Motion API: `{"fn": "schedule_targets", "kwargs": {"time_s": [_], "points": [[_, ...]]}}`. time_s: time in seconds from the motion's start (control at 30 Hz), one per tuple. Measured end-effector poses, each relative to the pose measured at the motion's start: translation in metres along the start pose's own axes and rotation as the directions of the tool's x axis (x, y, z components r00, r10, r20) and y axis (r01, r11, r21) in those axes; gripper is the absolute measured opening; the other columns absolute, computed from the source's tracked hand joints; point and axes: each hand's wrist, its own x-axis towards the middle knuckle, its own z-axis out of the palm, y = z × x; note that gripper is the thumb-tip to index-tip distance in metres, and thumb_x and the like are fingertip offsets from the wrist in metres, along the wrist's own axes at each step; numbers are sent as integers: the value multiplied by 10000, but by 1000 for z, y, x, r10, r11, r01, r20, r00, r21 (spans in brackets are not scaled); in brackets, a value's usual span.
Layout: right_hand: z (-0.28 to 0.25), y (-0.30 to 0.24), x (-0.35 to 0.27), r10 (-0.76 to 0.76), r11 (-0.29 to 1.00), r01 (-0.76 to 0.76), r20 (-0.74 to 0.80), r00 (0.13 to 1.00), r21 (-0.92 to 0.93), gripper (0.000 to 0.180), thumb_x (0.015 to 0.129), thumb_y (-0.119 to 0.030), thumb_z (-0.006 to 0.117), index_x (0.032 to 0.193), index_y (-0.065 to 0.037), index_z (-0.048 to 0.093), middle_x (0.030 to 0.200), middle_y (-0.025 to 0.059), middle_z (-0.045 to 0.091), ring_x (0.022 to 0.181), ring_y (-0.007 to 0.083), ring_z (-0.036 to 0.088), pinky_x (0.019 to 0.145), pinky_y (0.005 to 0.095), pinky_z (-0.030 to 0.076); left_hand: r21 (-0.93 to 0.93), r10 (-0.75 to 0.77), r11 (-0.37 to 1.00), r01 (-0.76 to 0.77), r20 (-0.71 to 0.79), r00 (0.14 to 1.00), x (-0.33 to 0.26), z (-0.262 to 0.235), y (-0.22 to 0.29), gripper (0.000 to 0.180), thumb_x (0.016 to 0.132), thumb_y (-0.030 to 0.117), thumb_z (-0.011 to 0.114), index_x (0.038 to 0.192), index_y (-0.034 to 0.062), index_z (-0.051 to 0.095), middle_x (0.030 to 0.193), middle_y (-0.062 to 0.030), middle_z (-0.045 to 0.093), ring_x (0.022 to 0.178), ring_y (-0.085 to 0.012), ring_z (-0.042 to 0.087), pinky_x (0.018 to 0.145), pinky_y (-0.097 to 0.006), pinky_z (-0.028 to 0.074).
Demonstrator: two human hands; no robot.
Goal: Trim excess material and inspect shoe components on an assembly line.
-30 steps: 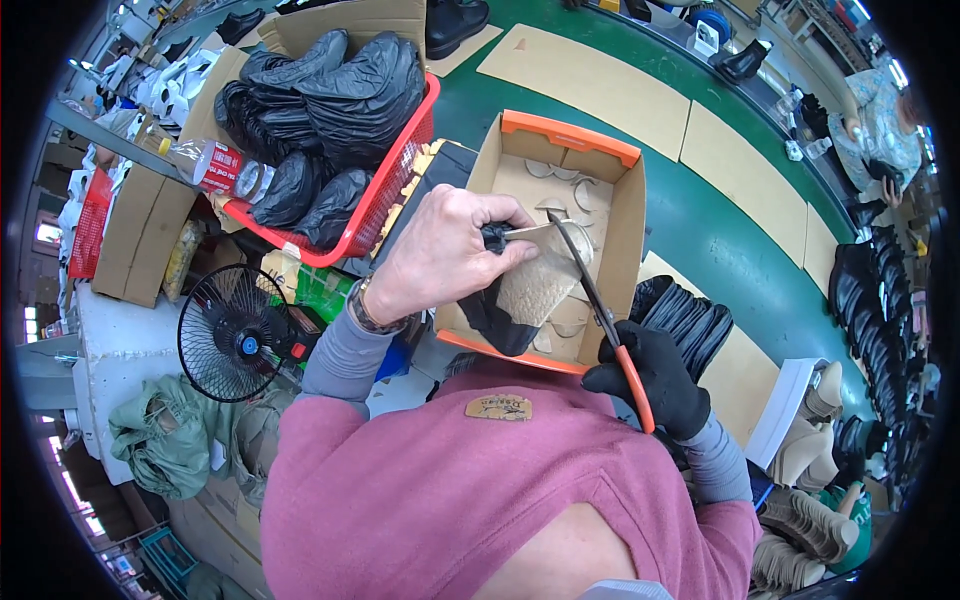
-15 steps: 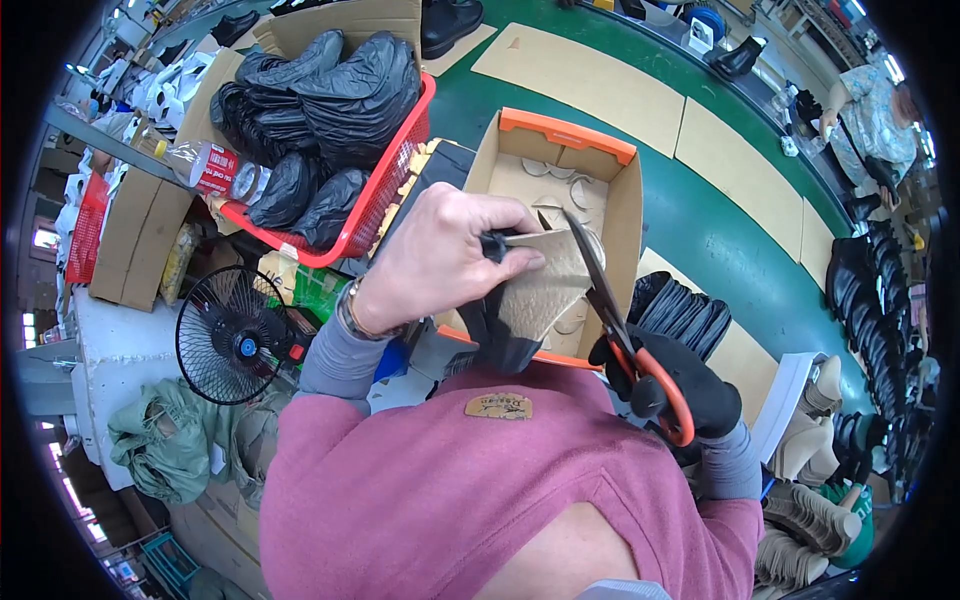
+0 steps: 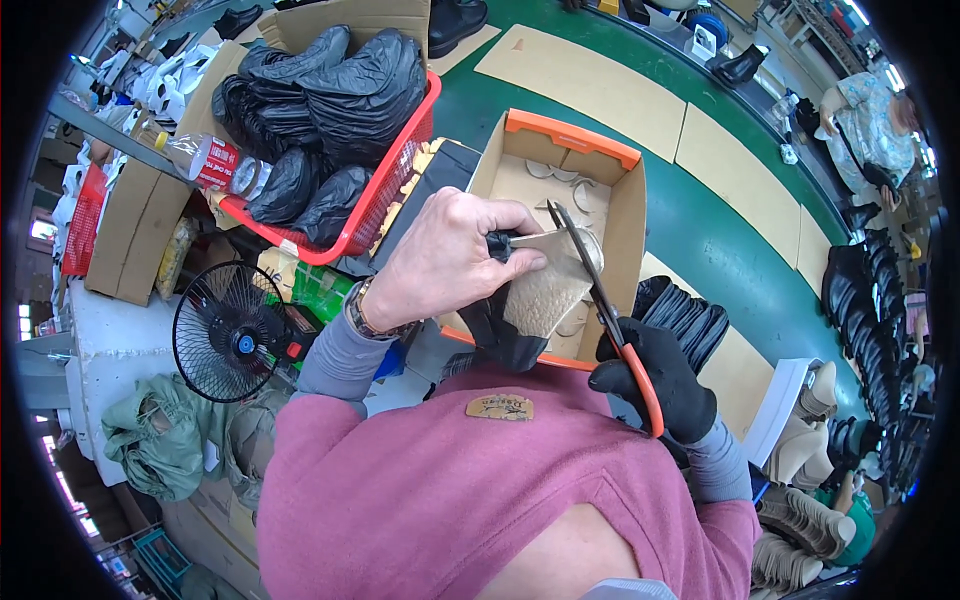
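Note:
My left hand (image 3: 440, 250), bare with a bracelet at the wrist, pinches a beige insole-like piece (image 3: 545, 295) between thumb and fingers. Dark, thin material (image 3: 495, 335) hangs along the near side of that piece. In a black glove, my right hand (image 3: 665, 380) grips a pair of scissors (image 3: 610, 310) with orange handles. The blades lie across the rounded far right edge of the piece and are nearly closed. Beneath both hands stands an open cardboard box (image 3: 628, 225) with an orange rim, holding several curved beige offcuts (image 3: 580, 197).
Left of the box, a red basket (image 3: 405, 165) holds black plastic-wrapped bundles and a bottle (image 3: 215, 165). A black fan (image 3: 230, 330) stands nearer on the left. Black pleated pieces (image 3: 680, 320) lie right of the box, near stacked beige shapes (image 3: 805, 520). Another person (image 3: 868, 130) is far right.
The scissor blades have closed from wide apart to almost together at the edge of the piece. My right hand has shifted slightly left, and its fingers have drawn in.

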Motion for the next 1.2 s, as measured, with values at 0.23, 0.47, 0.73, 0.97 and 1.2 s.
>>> {"fn": "schedule_targets", "kwargs": {"time_s": [0.23, 0.47, 0.73, 0.97, 1.2], "points": [[5, -3, 1, -47, 997, 49, -26, 999, 54, 591, 792, -508, 723, 872, 54, 559, 725, 136, 524, 618, 245, 501, 578, 375, 398, -191, 45, 981, -43, 4, 999, 2, -2, -11, 219, 755, 126, 777, 908, -10, 700, 678, -129, 656, 581, -117, 603, 569, -290, 487], [0, -2, 14, -151, 981, 153, 30, 988, -116, 741, 843, -675, 548, 946, 59, 535, 757, 137, 528, 629, 277, 490, 590, 381, 400, -172, -9, 985, 24, 92, 996, 5, -4, -6, 229, 766, 159, 806, 866, -17, 700, 749, -63, 691, 703, -81, 622, 664, -250, 505], [8, -5, 13, -342, 936, 342, 16, 939, -84, 234, 794, -176, 678, 1009, -85, 664, 747, 143, 540, 595, 316, 551, 516, 399, 409, -331, -43, 940, 81, 120, 992, 9, -1, -17, 256, 771, 149, 786, 908, -48, 697, 714, -53, 664, 666, -59, 579, 627, -247, 488], [5, 9, 29, -585, 744, 571, 77, 808, -347, 320, 738, -115, 636, 1051, -46, 645, 759, 152, 561, 656, 325, 575, 545, 401, 438, -475, -192, 830, 292, 250, 949, 13, 0, -38, 255, 773, 163, 799, 895, -38, 703, 743, -32, 670, 688, -53, 591, 638, -225, 487], [4, -6, 47, -144, 932, 90, 132, 981, 351, 358, 1006, -336, 461, 904, -1, 539, 542, 41, 467, 455, 132, 508, 444, 292, 383, -648, -225, 685, 333, 247, 943, 14, 4, -38, 241, 786, 143, 790, 932, -23, 694, 819, -31, 687, 722, -50, 613, 663, -206, 496]]}}
